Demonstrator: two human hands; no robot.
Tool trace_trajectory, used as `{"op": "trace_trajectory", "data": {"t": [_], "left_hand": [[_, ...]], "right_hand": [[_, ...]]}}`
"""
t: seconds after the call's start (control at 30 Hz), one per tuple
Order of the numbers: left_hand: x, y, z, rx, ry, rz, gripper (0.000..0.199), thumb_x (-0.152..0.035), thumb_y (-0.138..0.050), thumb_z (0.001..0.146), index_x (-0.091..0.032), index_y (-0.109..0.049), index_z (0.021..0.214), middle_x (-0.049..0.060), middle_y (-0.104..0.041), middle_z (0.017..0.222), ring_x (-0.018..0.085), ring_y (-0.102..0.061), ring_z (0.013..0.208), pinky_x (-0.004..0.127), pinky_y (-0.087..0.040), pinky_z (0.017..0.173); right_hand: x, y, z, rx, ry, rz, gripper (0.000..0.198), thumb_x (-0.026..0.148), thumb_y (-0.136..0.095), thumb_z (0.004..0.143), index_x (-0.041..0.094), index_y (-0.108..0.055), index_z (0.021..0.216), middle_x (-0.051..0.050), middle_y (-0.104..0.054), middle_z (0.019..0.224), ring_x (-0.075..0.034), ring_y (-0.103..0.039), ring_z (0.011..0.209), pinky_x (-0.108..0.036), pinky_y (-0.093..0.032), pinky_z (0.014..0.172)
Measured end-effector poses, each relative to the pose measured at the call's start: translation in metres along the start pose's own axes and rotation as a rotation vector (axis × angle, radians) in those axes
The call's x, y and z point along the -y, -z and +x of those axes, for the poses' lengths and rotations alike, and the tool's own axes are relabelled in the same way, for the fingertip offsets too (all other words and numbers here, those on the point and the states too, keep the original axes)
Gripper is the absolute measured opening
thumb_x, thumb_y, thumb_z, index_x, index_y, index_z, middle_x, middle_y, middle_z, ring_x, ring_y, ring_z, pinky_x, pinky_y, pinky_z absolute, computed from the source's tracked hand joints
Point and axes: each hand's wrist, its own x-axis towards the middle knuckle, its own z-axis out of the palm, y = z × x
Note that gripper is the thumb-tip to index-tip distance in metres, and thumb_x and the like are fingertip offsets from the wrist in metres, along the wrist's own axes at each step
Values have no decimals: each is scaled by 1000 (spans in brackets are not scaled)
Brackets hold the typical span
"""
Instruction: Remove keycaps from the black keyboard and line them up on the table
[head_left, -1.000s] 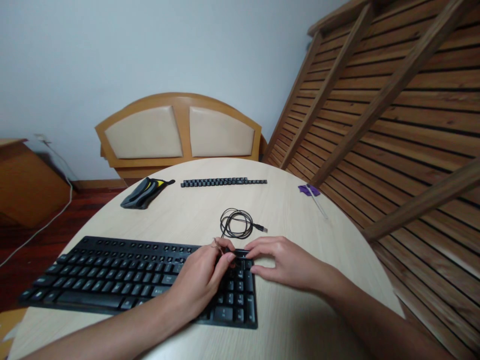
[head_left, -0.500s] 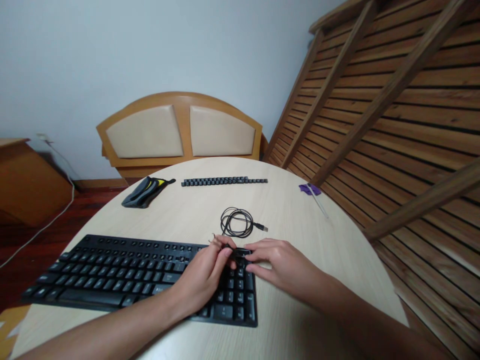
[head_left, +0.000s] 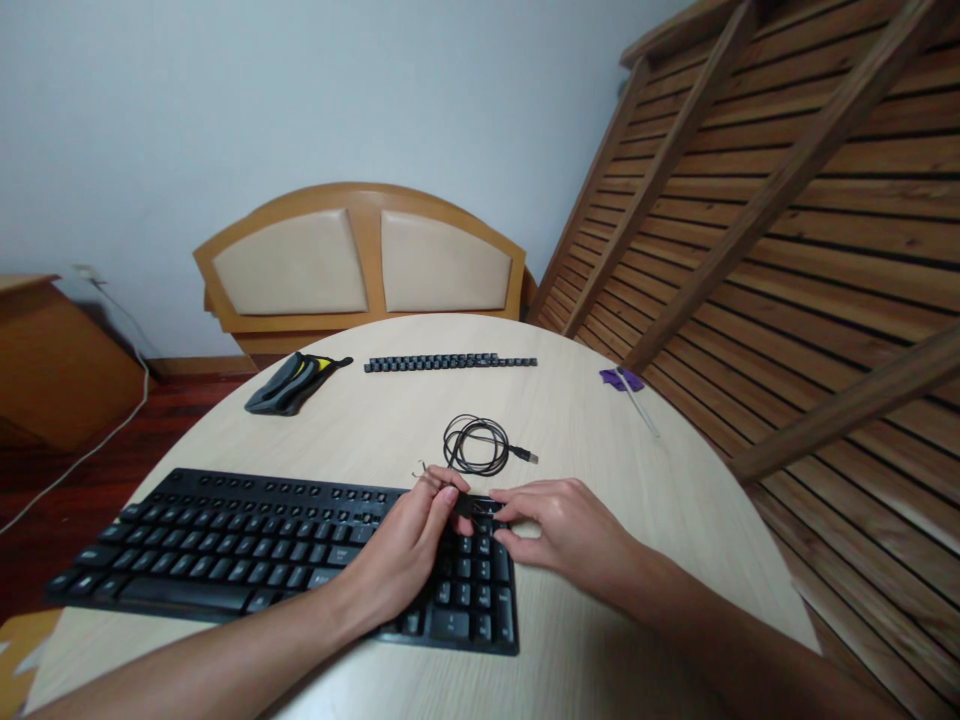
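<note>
A black full-size keyboard (head_left: 225, 545) lies at the near left of the table, its top rows showing sockets without keycaps. Over its upper right part, my left hand (head_left: 409, 540) is closed on a keycap puller (head_left: 463, 507) with a dark body; thin bent wire prongs stick out past the fingers on the far side. My right hand (head_left: 559, 520) faces it from the right. Its thumb and fingertips are pinched close together at the puller's other end, by the keyboard's top right corner. Whatever lies between those fingertips is too small to make out.
Beyond the hands lies a coiled black USB cable (head_left: 476, 446). Loose keycaps (head_left: 450, 362) stand in rows near the far edge. A grey, black and yellow pouch (head_left: 292, 385) is at far left, a purple cloth (head_left: 621, 380) with a thin stick (head_left: 637, 405) at right.
My left hand has turned slightly, and the wire prongs behind it have shifted left and upward. The right hand's fingertips have moved a little; the keyboard and other objects look unchanged.
</note>
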Motion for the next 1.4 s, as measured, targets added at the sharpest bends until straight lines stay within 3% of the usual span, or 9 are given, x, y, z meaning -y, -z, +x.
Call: {"op": "trace_trajectory", "data": {"t": [0.4, 0.8, 1.03, 1.4], "left_hand": [[3, -1, 3, -69, -41, -22, 23, -30, -31, 101, -19, -51, 106, 1, -62, 79, 18, -61, 81, 33, -45, 84], [2, -2, 5, -90, -39, -10, 23, -31, -34, 99, -18, -52, 106, 2, -64, 80, 20, -62, 83, 35, -44, 86], [3, 0, 6, -89, -19, -58, 26, -35, -34, 100, -19, -52, 107, 1, -63, 78, 20, -62, 83, 33, -43, 85], [6, 0, 6, -85, -10, -61, 24, -34, -33, 101, -19, -51, 109, 0, -64, 79, 19, -61, 84, 34, -43, 86]], "right_hand": [[-10, 6, 3, -67, -118, 147, 14, 22, -70, 75, 21, -75, 89, -4, -77, 97, -20, -74, 85, -31, -57, 80], [-76, 31, 9, -329, -403, -55, 22, 36, -62, 85, 24, -75, 97, -3, -76, 89, -20, -70, 80, -30, -52, 71], [-105, 27, 19, -291, -470, -287, 21, 37, -61, 87, 26, -75, 97, -1, -76, 91, -20, -69, 80, -29, -49, 68], [-144, 33, 53, -253, -516, -487, 21, 31, -55, 93, 25, -72, 105, -6, -72, 110, -24, -65, 99, -30, -46, 77]]}}
